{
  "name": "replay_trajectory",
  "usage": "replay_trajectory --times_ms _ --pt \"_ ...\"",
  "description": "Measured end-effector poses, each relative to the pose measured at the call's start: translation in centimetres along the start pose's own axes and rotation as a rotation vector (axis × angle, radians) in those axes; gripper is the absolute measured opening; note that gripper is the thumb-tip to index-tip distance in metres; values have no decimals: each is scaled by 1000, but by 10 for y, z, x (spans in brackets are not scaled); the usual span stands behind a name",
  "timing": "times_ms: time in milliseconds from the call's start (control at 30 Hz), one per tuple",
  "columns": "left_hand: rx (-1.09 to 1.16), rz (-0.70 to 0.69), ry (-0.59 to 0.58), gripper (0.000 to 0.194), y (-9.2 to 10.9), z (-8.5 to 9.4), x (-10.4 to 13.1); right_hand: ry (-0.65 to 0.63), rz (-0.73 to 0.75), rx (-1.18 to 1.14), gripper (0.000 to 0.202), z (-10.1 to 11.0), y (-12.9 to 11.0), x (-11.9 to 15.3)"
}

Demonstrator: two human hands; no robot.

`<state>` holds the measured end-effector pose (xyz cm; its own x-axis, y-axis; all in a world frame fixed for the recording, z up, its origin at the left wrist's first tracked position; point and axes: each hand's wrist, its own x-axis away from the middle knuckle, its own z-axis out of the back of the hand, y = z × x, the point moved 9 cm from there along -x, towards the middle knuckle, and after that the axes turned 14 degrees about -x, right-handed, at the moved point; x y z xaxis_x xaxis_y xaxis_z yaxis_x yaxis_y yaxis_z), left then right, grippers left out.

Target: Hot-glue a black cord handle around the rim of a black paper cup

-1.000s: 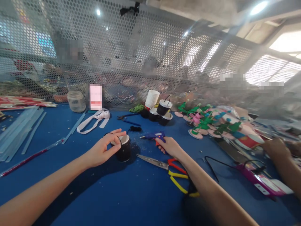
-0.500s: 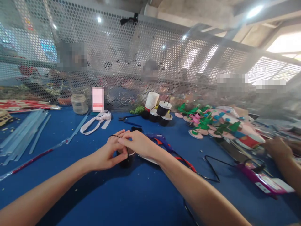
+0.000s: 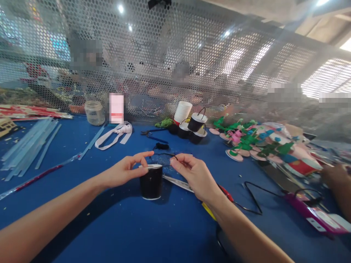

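Note:
A small black-sided cup (image 3: 150,183) with a white rim stands upright on the blue table in front of me. My left hand (image 3: 128,168) is at the cup's left rim, thumb touching the edge and index finger stretched out above it, with a gap between them. A thin black cord (image 3: 163,154) arches over the cup's mouth. Its right part is pinched between the thumb and fingers of my right hand (image 3: 189,170), which is raised right of the cup. Scissors (image 3: 178,182) lie partly under my right forearm. Behind the cup rests a small bundle of black cord (image 3: 162,146).
Pliers (image 3: 155,136), finished black cups with handles (image 3: 195,126) and stacked white cups (image 3: 182,112) stand behind. Clear glue sticks (image 3: 30,142) and white ribbon (image 3: 109,137) lie left. Right are green felt pieces (image 3: 248,142), a purple power strip (image 3: 315,215) and another person's hand (image 3: 334,177).
My hands were together over the cup and have parted. My right hand has moved right with the cord, leaving the cup and scissors more visible. The view has shifted slightly.

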<state>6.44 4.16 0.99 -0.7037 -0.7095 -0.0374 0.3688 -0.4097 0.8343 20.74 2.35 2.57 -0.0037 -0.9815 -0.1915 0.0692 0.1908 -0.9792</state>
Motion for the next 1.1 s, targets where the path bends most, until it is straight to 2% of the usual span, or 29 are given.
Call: replay_trajectory --times_ms 233,567,833,1100 --pt "56 39 -55 21 -5 -7 -1 -5 -18 6 20 2 17 5" --pt "4 29 -79 19 -13 -9 -3 -69 -49 55 21 -2 22 11" --pt "-19 20 -90 19 -11 -8 -5 -51 -85 100 22 -1 31 9" --pt "-21 30 -124 17 -10 -8 -4 -44 -34 -32 20 -8 41 4"
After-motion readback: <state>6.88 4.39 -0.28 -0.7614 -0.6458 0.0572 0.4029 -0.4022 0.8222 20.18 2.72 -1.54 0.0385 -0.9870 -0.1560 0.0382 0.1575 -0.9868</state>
